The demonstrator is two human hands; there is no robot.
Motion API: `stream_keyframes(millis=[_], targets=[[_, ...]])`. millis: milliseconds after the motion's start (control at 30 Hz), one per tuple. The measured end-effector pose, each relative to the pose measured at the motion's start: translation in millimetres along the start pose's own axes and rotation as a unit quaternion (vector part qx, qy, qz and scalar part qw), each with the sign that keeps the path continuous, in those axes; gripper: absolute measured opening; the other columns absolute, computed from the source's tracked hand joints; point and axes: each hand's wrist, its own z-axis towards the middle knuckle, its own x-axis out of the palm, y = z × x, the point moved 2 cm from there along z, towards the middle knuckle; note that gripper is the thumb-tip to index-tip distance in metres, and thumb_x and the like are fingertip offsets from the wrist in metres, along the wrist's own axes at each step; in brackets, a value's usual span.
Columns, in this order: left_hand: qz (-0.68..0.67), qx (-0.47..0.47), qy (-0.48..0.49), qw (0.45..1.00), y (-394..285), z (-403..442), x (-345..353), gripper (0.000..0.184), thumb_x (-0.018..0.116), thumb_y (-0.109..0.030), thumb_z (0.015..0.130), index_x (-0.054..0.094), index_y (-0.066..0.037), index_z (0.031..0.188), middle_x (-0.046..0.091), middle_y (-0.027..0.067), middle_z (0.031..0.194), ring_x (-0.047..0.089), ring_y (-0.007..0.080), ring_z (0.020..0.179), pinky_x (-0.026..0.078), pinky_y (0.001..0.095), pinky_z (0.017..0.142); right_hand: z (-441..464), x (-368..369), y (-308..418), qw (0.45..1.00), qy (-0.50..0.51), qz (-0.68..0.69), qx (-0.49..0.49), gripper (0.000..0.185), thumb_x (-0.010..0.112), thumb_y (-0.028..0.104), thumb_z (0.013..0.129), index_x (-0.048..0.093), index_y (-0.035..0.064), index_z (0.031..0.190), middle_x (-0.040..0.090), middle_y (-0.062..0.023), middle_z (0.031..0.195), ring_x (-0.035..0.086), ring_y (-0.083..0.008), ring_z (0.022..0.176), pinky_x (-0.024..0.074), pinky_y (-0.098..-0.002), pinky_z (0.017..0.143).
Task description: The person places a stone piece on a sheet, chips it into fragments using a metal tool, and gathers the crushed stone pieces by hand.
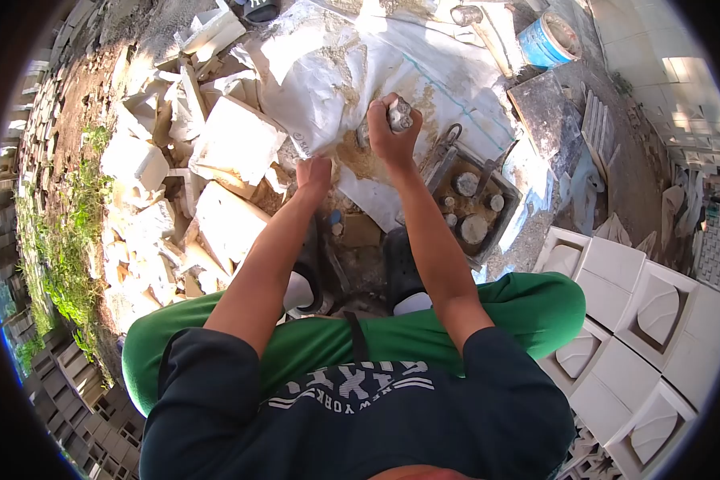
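My right hand [392, 142] is closed around a rough, grey-white crusted lump [400, 116], raised over the sandy white sheet [448, 68]. To its left and lower, my left hand [314, 172] is a closed fist beside the broken pale pieces. A small whitish bit shows just beyond its knuckles, but whether the fingers hold it is hidden. Sandy brown material [356, 156] lies on the sheet between the hands. Right of my right forearm sits a dark metal frame [500, 232] holding several round, pale-topped cylinders [473, 229].
Broken white blocks [236, 144] are piled on the left. A blue bucket [548, 42] stands at the far right, near a stained flat board [546, 108]. Pale moulded blocks [612, 272] line the lower right. A small blue-capped item [336, 222] lies between my shoes.
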Motion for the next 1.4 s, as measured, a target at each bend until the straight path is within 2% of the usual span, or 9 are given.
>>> stream_keyframes(millis=[167, 333, 500, 567, 800, 1067, 1167, 1300, 1400], targets=[[-0.001, -0.012, -0.042, 0.999, 2.2, 0.5, 4.4, 0.022, 0.079, -0.019, 0.063, 0.071, -0.010, 0.082, 0.069, 0.0092, 0.090, 0.067, 0.0212, 0.082, 0.051, 0.0339, 0.069, 5.5, 4.1, 33.1, 0.997, 0.036, -0.052, -0.036, 0.028, 0.055, 0.001, 0.079, 0.044, 0.0048, 0.054, 0.040, 0.0072, 0.050, 0.035, -0.0002, 0.047, 0.0264, -0.0218, 0.041], [-0.019, -0.031, -0.005, 0.999, 2.2, 2.8, 6.1, 0.030, 0.083, -0.022, 0.058, 0.069, -0.004, 0.078, 0.068, 0.0097, 0.090, 0.067, 0.0246, 0.081, 0.052, 0.0340, 0.066, 17.5, 4.7, 90.0, 0.998, -0.041, 0.043, 0.016, 0.024, 0.054, 0.001, 0.082, 0.046, 0.0041, 0.059, 0.042, 0.0069, 0.052, 0.035, -0.0005, 0.046, 0.0272, -0.0206, 0.041], [-0.016, -0.013, -0.012, 1.000, 1.0, 1.0, 6.5, 0.023, 0.080, -0.018, 0.061, 0.070, -0.005, 0.076, 0.068, 0.0101, 0.088, 0.067, 0.0237, 0.080, 0.052, 0.0335, 0.064, 6.6, 2.8, 25.8, 0.996, -0.087, -0.022, 0.022, 0.026, 0.055, 0.002, 0.083, 0.045, 0.0055, 0.060, 0.042, 0.0070, 0.053, 0.036, -0.0001, 0.047, 0.0277, -0.0208, 0.041], [-0.011, -0.032, -0.014, 0.999, 0.3, 2.1, 0.9, 0.021, 0.080, -0.017, 0.062, 0.070, -0.007, 0.077, 0.068, 0.0101, 0.085, 0.067, 0.0228, 0.080, 0.052, 0.0330, 0.065, 6.8, 3.8, 13.5, 0.997, -0.034, -0.041, 0.048, 0.025, 0.055, 0.002, 0.082, 0.045, 0.0058, 0.060, 0.043, 0.0067, 0.053, 0.037, -0.0002, 0.048, 0.0276, -0.0206, 0.041], [0.000, -0.039, -0.035, 0.999, -0.9, 0.9, 2.8, 0.022, 0.081, -0.020, 0.062, 0.071, -0.009, 0.078, 0.068, 0.0069, 0.082, 0.067, 0.0209, 0.081, 0.052, 0.0322, 0.067, 18.3, -0.4, 85.9, 0.995, -0.080, 0.013, 0.058, 0.024, 0.056, 0.008, 0.082, 0.047, 0.0053, 0.060, 0.043, 0.0055, 0.052, 0.037, -0.0024, 0.046, 0.0307, -0.0217, 0.043], [-0.007, -0.040, -0.019, 0.999, -0.3, -1.4, -10.2, 0.023, 0.081, -0.022, 0.062, 0.072, -0.011, 0.080, 0.069, 0.0058, 0.083, 0.067, 0.0198, 0.083, 0.050, 0.0320, 0.071, 16.5, -21.8, 16.4, 0.992, -0.092, 0.006, 0.088, 0.014, 0.058, 0.008, 0.083, 0.049, 0.0048, 0.072, 0.046, 0.0042, 0.060, 0.041, -0.0031, 0.051, 0.0345, -0.0223, 0.046], [-0.010, -0.041, -0.041, 0.998, 0.2, 5.9, 6.4, 0.019, 0.079, -0.019, 0.064, 0.072, -0.011, 0.080, 0.069, 0.0055, 0.083, 0.067, 0.0198, 0.083, 0.051, 0.0326, 0.070, 13.0, -18.1, 38.2, 0.984, -0.147, 0.004, 0.095, 0.013, 0.056, 0.005, 0.082, 0.049, 0.0041, 0.072, 0.044, 0.0034, 0.058, 0.039, -0.0045, 0.050, 0.0331, -0.0224, 0.046], [-0.004, -0.044, -0.046, 0.998, 1.1, 4.4, 9.3, 0.016, 0.076, -0.017, 0.066, 0.071, -0.012, 0.080, 0.069, 0.0051, 0.083, 0.067, 0.0200, 0.082, 0.051, 0.0326, 0.068, 18.8, -12.1, 82.3, 0.994, -0.081, 0.059, 0.046, 0.014, 0.052, 0.001, 0.081, 0.046, 0.0042, 0.070, 0.040, 0.0021, 0.055, 0.034, -0.0048, 0.048, 0.0277, -0.0227, 0.044], [0.003, -0.043, -0.060, 0.997, -0.7, 2.9, 3.6, 0.016, 0.076, -0.017, 0.066, 0.071, -0.011, 0.080, 0.069, 0.0054, 0.082, 0.067, 0.0195, 0.082, 0.052, 0.0324, 0.067, 19.2, -11.3, 78.1, 0.992, -0.105, 0.054, 0.040, 0.015, 0.053, 0.002, 0.081, 0.045, 0.0052, 0.069, 0.039, 0.0027, 0.055, 0.034, -0.0052, 0.047, 0.0278, -0.0231, 0.043]])
